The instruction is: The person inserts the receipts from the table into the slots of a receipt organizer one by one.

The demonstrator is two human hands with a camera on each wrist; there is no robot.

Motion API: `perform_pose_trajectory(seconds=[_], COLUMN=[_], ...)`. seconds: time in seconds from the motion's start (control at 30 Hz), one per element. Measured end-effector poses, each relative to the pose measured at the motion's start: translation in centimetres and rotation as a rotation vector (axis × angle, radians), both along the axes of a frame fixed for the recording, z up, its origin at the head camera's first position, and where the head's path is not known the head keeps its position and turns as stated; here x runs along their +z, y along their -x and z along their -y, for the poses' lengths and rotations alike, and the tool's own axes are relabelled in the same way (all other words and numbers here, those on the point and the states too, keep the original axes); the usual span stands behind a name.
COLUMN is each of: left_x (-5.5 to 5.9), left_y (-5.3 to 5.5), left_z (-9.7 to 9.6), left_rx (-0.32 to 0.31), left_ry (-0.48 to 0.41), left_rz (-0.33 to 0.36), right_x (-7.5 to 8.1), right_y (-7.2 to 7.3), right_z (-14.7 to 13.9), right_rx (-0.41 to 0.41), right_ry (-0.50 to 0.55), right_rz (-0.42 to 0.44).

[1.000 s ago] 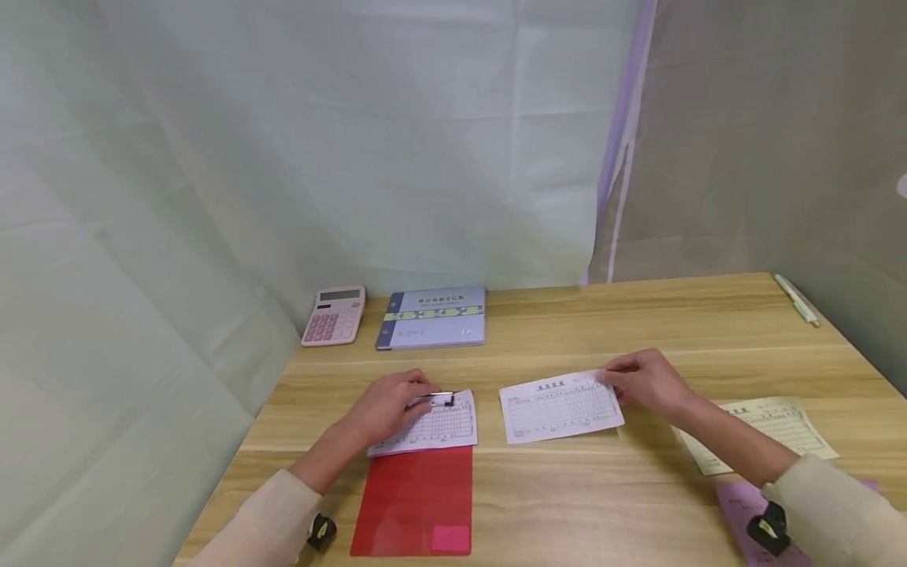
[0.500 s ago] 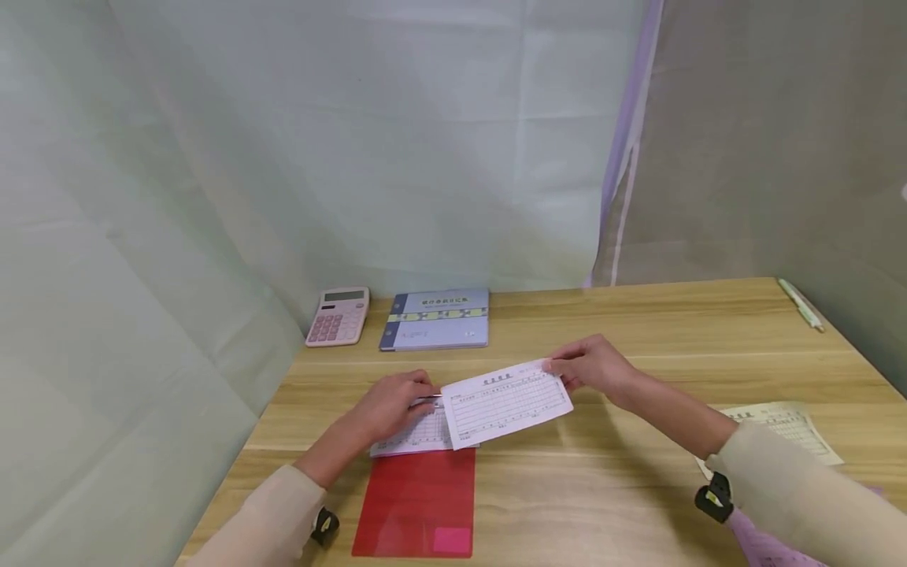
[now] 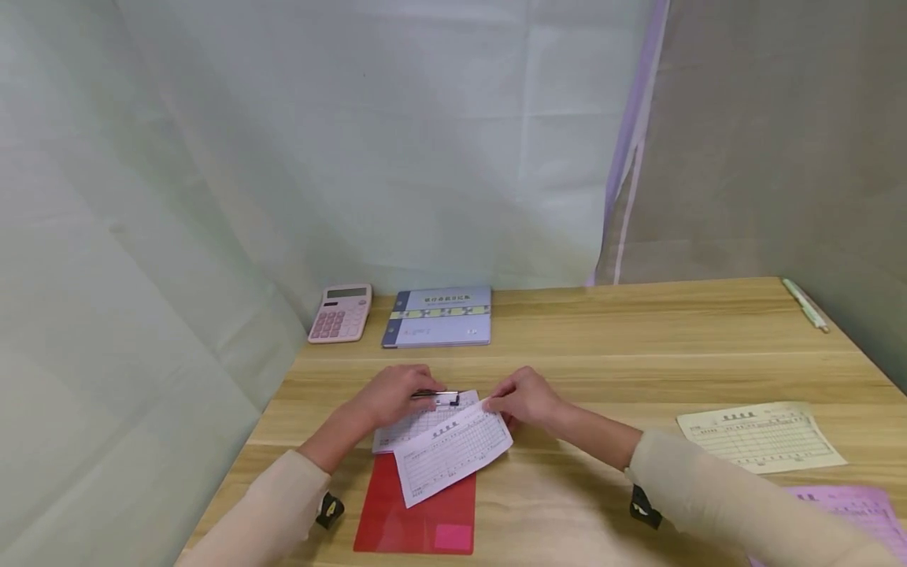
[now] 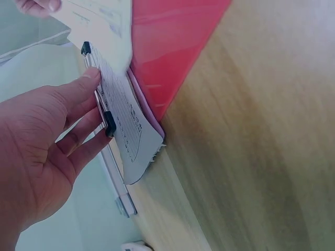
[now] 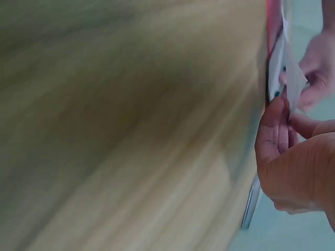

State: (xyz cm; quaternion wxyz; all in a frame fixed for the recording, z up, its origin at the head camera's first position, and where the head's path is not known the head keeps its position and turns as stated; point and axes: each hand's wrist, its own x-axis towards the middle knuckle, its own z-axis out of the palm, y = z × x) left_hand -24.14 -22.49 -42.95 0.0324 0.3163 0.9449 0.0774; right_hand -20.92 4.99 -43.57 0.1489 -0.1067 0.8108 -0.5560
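My left hand (image 3: 393, 396) pinches the metal clip (image 4: 99, 94) at the top of a red clipboard (image 3: 397, 512), thumb on the front and fingers curled behind. Printed white slips (image 4: 125, 120) lie under that clip, with a pinkish sheet edge (image 4: 144, 99) beneath them. By its upper right corner, my right hand (image 3: 527, 398) pinches a loose white printed form (image 3: 453, 457). This form is tilted and overlaps the slips and the red board in the head view. In the right wrist view the form (image 5: 294, 78) is seen nearly edge-on between thumb and fingers.
A pink calculator (image 3: 340, 313) and a blue account book (image 3: 439, 317) lie at the back left of the wooden table (image 3: 602, 346). To the right are a yellow form (image 3: 765, 437), a purple form (image 3: 850, 508) partly behind the sleeve, and a pen (image 3: 805, 305).
My right hand has carried the white form leftward from the bare table to over the clipboard, turning it to a steeper tilt. My left hand stays at the clip.
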Motion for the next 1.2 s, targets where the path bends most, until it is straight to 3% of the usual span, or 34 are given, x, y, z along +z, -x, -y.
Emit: perform_pose_trajectory(seconds=[0.27, 0.37, 0.63, 0.73, 1.2], left_x=[0.2, 0.3, -0.1, -0.2, -0.4], left_y=[-0.4, -0.5, -1.2, -1.4, -1.5], left_z=[-0.2, -0.3, -0.6, -0.7, -0.6], left_rx=[0.015, -0.012, -0.131, -0.151, -0.085], left_ry=[0.024, 0.066, 0.212, 0.244, 0.170], left_rz=[-0.001, -0.034, -0.273, -0.319, -0.255], right_x=[-1.0, -1.2, -0.8, -0.8, -0.8], right_y=[0.4, 0.7, 1.1, 1.2, 1.2], right_z=[2.8, 3.2, 3.5, 3.6, 4.0], right_rx=[-0.026, -0.020, -0.010, -0.007, -0.001], right_ry=[-0.083, -0.126, -0.197, -0.210, -0.277], right_rz=[-0.095, -0.111, -0.129, -0.144, -0.247])
